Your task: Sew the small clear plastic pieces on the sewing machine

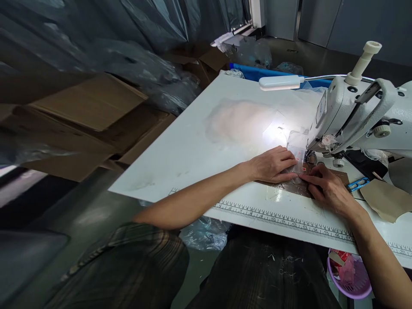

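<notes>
A small clear plastic piece (296, 159) with red marks lies beside the needle area of a white sewing machine (334, 113). My left hand (273, 165) rests flat with its fingers stretched out, the tips on the plastic's left side. My right hand (330, 186) is on the other side, its index finger stretched to the plastic's near edge and the other fingers bent; it holds that edge. Under both hands is a brown, shiny plate (294, 189) on the table. Part of the plastic is hidden by the fingers and the machine head.
Blue thread snips (358, 184) and a brown paper piece (388, 199) lie right of my right hand. A lamp (280, 82) lights the white table (180, 154), which has a printed ruler along its front. Cardboard boxes (90, 103) stand left; a purple basket (354, 294) is below.
</notes>
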### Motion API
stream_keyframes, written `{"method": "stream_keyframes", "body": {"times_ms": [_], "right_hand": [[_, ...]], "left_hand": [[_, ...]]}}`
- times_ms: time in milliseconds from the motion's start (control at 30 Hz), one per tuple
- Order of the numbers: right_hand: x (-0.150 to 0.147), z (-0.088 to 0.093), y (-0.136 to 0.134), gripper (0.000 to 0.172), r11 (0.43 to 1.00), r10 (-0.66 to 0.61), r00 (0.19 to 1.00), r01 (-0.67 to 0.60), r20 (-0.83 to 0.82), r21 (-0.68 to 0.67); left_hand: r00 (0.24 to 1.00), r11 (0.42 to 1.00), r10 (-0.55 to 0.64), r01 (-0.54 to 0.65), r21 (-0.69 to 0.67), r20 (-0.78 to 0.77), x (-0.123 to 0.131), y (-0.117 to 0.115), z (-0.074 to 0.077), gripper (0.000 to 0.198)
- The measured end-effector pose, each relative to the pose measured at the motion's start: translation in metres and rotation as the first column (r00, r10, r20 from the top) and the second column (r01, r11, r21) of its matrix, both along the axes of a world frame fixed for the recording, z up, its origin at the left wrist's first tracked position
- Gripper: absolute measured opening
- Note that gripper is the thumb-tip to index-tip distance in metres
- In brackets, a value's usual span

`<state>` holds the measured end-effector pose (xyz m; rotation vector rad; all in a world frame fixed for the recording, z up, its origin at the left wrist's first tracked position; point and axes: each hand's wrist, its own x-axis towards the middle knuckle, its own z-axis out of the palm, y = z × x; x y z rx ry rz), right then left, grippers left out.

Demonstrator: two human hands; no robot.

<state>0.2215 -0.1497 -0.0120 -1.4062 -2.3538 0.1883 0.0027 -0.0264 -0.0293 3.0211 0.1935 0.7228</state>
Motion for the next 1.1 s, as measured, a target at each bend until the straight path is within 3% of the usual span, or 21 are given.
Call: {"method": "stream_keyframes", "body": {"times_ms": [133,300,567,833,1100], "right_hand": [[0.000,-0.002,0.000,0.037,1.000,-0.019,1.000,0.019,-0.008,-0.009],[0.000,-0.004,-0.001,0.037,0.999,-0.033,0.999,0.032,-0.030,-0.029],[-0.001,-0.008,0.001,0.036,0.990,-0.135,0.989,0.133,-0.052,-0.051],[-0.001,-0.009,0.001,0.037,0.986,-0.162,0.983,0.159,-0.083,-0.047],[-0.002,-0.011,0.002,0.035,0.983,-0.182,0.980,0.183,-0.079,0.003]], "left_hand": [[0.996,0.996,0.069,-0.066,0.063,-0.047,0.003,-0.004,0.003,0.054],[0.981,0.990,0.137,-0.130,0.057,-0.135,0.008,-0.008,0.011,0.046],[0.936,0.992,0.078,-0.039,0.119,-0.343,0.020,0.009,0.031,0.042],[0.970,0.989,0.099,-0.120,-0.085,-0.221,0.016,0.011,0.014,0.048],[0.972,0.991,0.095,-0.114,-0.077,-0.216,0.016,0.010,0.012,0.045]]}}
